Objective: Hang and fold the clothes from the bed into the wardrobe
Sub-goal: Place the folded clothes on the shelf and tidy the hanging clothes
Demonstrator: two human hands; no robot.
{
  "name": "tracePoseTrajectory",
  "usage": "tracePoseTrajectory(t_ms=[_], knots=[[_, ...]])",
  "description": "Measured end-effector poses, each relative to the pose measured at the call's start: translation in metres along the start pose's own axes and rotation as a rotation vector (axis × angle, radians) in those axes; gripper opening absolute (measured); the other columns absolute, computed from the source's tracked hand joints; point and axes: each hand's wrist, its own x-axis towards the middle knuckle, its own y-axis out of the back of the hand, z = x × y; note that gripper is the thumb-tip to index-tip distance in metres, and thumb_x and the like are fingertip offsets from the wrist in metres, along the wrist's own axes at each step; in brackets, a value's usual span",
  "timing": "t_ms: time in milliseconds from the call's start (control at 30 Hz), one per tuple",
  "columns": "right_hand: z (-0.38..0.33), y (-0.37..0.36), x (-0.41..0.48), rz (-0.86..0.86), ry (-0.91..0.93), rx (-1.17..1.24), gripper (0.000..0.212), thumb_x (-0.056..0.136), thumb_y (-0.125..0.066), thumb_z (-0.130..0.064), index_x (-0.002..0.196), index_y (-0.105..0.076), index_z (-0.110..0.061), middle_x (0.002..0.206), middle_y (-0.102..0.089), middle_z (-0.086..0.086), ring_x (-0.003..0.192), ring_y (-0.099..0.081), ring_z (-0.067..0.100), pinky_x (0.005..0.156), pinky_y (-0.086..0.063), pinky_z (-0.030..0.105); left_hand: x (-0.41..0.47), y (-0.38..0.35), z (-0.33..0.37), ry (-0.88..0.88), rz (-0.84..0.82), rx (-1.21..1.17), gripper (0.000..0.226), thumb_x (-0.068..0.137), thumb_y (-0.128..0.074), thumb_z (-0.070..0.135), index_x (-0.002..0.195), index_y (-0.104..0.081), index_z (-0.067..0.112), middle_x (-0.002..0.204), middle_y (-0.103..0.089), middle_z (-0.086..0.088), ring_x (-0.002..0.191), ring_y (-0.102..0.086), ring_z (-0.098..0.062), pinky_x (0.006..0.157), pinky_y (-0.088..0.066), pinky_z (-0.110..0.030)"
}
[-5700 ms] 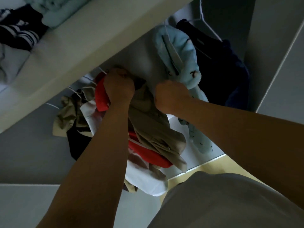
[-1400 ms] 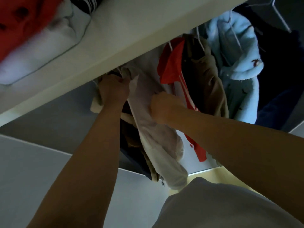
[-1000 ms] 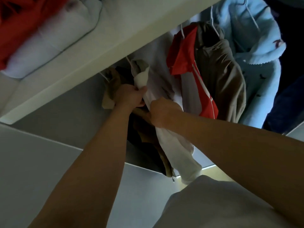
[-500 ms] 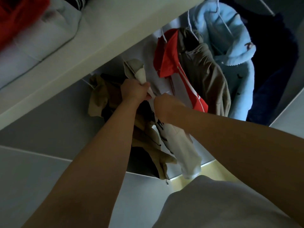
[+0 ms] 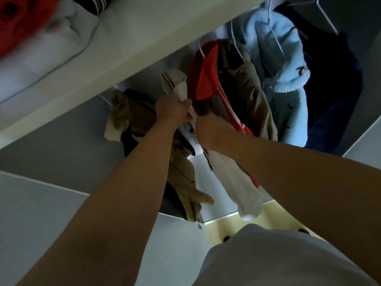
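Note:
Inside the wardrobe a white garment (image 5: 237, 182) hangs under the shelf, its sleeve dangling down. My left hand (image 5: 172, 108) grips its upper part near the collar. My right hand (image 5: 208, 131) grips the same white cloth just below and to the right. Right of it hang a red and white jacket (image 5: 206, 79), a khaki jacket (image 5: 249, 89), a light blue fleece (image 5: 284, 58) and a dark navy garment (image 5: 334, 89). Left of my hands a tan and black garment (image 5: 132, 116) hangs bunched.
The white wardrobe shelf (image 5: 144, 38) runs across the top, with folded clothes on it: a red piece (image 5: 18, 21), a pale grey piece (image 5: 51, 50) and a striped one (image 5: 97, 3). White wire hangers (image 5: 321, 15) show at top right. The yellow floor (image 5: 268, 219) lies below.
My hands have shifted from the red and khaki jackets to the white garment and moved closer together on its upper part. The view has tilted slightly.

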Motion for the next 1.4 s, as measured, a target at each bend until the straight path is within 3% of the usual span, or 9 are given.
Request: tracePoseTrajectory(t_ms=[200,300,433,667,833,967,1067,1233,1400], knots=[[0.007,-0.002,-0.002,-0.064,0.079,-0.063,0.016,0.095,-0.057,-0.009,0.080,-0.053,-0.011,0.069,-0.052,0.002,0.056,-0.047,0.011,0.070,-0.049,0.028,-0.013,-0.002,-0.006,-0.069,0.048,0.212,0.034,0.092,-0.067,0.037,0.089,-0.071,0.004,0.087,-0.075,-0.009,0.083,-0.073,-0.020,0.080,-0.060,-0.042],[0.012,-0.004,-0.002,-0.045,0.112,-0.064,0.014,0.096,-0.057,-0.011,0.082,-0.057,-0.009,0.069,-0.049,0.000,0.056,-0.048,0.011,0.069,-0.050,0.028,-0.015,-0.006,-0.009,-0.011,0.055,0.089,0.030,0.088,-0.074,0.030,0.088,-0.070,-0.001,0.084,-0.075,-0.010,0.079,-0.074,-0.021,0.078,-0.061,-0.043],[0.016,-0.003,-0.006,-0.013,0.117,-0.028,0.022,0.097,-0.057,-0.015,0.076,-0.053,-0.014,0.064,-0.051,0.000,0.053,-0.050,0.009,0.047,-0.036,0.019,-0.016,-0.011,-0.010,0.069,0.049,-0.015,0.026,0.091,-0.071,0.027,0.092,-0.068,0.001,0.090,-0.075,-0.012,0.072,-0.074,-0.017,0.075,-0.062,-0.039],[0.006,-0.010,-0.005,0.017,0.221,-0.056,0.007,0.097,-0.053,-0.008,0.097,-0.059,-0.005,0.064,-0.041,-0.002,0.053,-0.040,0.007,0.053,-0.036,0.022,-0.015,-0.002,-0.014,0.166,0.052,-0.188,0.021,0.090,-0.071,0.012,0.105,-0.066,-0.001,0.100,-0.071,-0.018,0.082,-0.073,-0.027,0.071,-0.063,-0.045],[-0.007,-0.019,-0.003,0.039,0.263,-0.053,0.016,0.099,-0.045,-0.005,0.106,-0.059,-0.002,0.097,-0.064,0.012,0.079,-0.058,0.020,0.068,-0.042,0.026,-0.015,0.010,-0.025,0.175,0.084,-0.161,0.005,0.087,-0.069,0.005,0.089,-0.065,0.002,0.076,-0.066,-0.008,0.059,-0.070,-0.017,0.047,-0.057,-0.030],[-0.015,-0.026,0.000,0.050,0.249,-0.083,0.025,0.100,-0.041,-0.004,0.120,-0.055,0.000,0.122,-0.060,0.018,0.110,-0.060,0.028,0.078,-0.041,0.028,-0.014,0.018,-0.027,0.181,0.031,-0.179,0.005,0.086,-0.070,0.006,0.087,-0.065,0.006,0.081,-0.069,-0.010,0.063,-0.072,-0.019,0.055,-0.061,-0.037],[-0.019,-0.031,0.000,0.027,0.220,-0.088,0.025,0.099,-0.040,-0.002,0.121,-0.053,0.000,0.123,-0.057,0.019,0.114,-0.058,0.032,0.084,-0.045,0.034,-0.014,0.021,-0.031,0.185,-0.001,-0.220,0.010,0.086,-0.071,0.006,0.093,-0.065,0.005,0.090,-0.071,-0.013,0.069,-0.073,-0.022,0.058,-0.061,-0.037],[-0.019,-0.030,0.000,0.038,0.154,0.022,0.011,0.097,-0.048,-0.009,0.092,-0.058,-0.009,0.086,-0.057,0.011,0.094,-0.063,0.034,0.067,-0.039,0.035,-0.014,0.024,-0.032,0.098,-0.028,-0.044,0.015,0.088,-0.073,0.016,0.090,-0.069,0.002,0.095,-0.074,-0.015,0.070,-0.073,-0.017,0.067,-0.063,-0.039],[0.015,-0.018,-0.004,0.073,0.150,0.039,0.030,0.105,-0.040,-0.024,0.107,-0.063,-0.006,0.092,-0.061,0.008,0.091,-0.062,0.024,0.073,-0.036,0.026,-0.023,0.024,-0.023,-0.028,0.091,0.381,0.039,0.089,-0.069,0.045,0.089,-0.067,0.006,0.085,-0.072,-0.010,0.065,-0.069,-0.011,0.060,-0.058,-0.026]])
